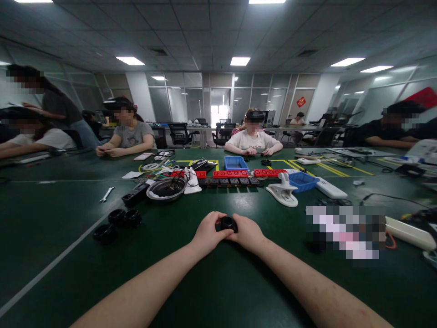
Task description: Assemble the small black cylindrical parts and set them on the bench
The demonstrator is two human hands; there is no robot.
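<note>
- While both grip the small black round plastic part [228, 223], left hand [207, 233] at nine o'clock, right hand [248, 233] at three, even pressure seems wise.
- Resting low on the green bench [239, 282] should steady them.

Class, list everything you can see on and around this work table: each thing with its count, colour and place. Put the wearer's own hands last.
table: one, dark green, fills foreground
small round part: one, black, between both hands
black rings: a few, black, left of the hands
metal bowl: one, silver, left of centre
red socket strips: several, red, mid-table
blue trays: two, blue, mid-table and right
white clamp: one, white, right of centre
wrench: one, silver, left
seated people: several, far side
left hand: grip on the part
right hand: grip on the part
</note>
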